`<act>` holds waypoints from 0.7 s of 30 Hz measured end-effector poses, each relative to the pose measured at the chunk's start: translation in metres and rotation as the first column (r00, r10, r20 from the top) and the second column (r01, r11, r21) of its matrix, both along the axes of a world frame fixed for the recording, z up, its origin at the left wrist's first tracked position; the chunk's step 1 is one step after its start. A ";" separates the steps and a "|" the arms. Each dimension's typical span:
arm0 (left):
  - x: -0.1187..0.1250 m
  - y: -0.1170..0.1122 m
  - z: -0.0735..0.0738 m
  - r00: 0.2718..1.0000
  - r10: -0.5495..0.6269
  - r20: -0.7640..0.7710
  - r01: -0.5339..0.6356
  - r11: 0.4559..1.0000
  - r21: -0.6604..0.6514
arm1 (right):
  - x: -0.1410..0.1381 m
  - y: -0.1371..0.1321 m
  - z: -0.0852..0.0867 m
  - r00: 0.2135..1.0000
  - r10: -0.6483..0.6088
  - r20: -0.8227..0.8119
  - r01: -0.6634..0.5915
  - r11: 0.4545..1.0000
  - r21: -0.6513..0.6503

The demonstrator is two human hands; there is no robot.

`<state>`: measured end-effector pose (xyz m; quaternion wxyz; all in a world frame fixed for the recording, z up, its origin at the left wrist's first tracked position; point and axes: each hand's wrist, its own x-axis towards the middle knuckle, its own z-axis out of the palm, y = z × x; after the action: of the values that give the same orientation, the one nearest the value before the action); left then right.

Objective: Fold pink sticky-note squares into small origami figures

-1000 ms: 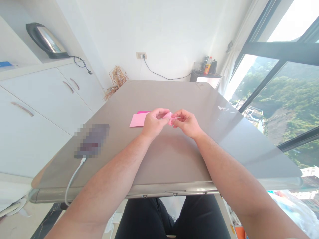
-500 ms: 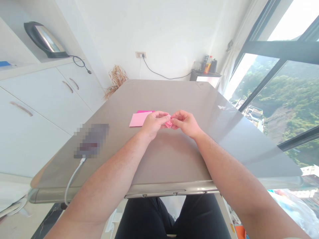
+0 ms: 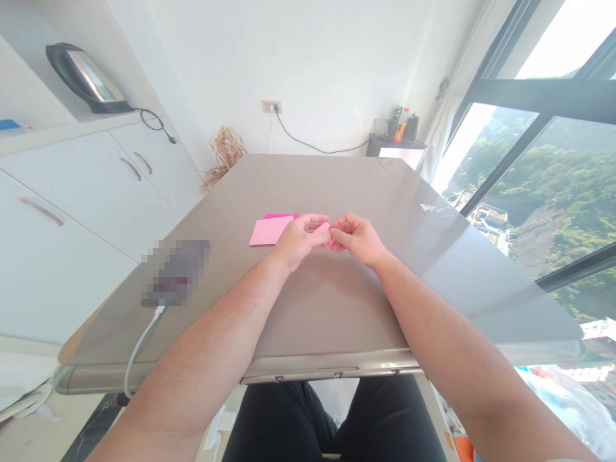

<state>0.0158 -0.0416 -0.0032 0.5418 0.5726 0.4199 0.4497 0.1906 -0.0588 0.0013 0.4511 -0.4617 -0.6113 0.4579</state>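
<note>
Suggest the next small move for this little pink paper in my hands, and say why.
Perhaps pinch the small pink paper flatter with the right grip: it looks folded, and the left grip holds its other side, though much is hidden.

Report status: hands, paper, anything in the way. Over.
Left hand and right hand pinching small pink paper piece, partly hidden. Pale-pink rectangular paper sheet lying by left hand, magenta paper showing behind it. No obstruction visible at hands.

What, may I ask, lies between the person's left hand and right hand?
In the head view, a small piece of pink paper lies between the left hand and the right hand, held by both.
</note>
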 end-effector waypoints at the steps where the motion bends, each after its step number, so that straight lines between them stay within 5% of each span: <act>1: 0.001 0.000 -0.001 0.999 0.025 -0.038 -0.024 0.999 0.034 | 0.000 0.000 0.000 1.000 0.001 0.007 -0.001 1.000 -0.006; 11: 0.003 0.000 -0.006 0.981 0.070 -0.179 -0.030 0.976 0.217 | -0.002 0.001 -0.002 1.000 -0.030 -0.004 0.030 0.999 -0.038; 21: 0.002 0.003 -0.011 0.978 0.098 -0.187 -0.057 0.976 0.212 | -0.003 -0.001 0.000 1.000 -0.007 -0.002 0.007 1.000 -0.026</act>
<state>0.0175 -0.0390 -0.0141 0.4176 0.6501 0.4446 0.4531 0.1877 -0.0595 0.0010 0.4472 -0.4691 -0.6035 0.4646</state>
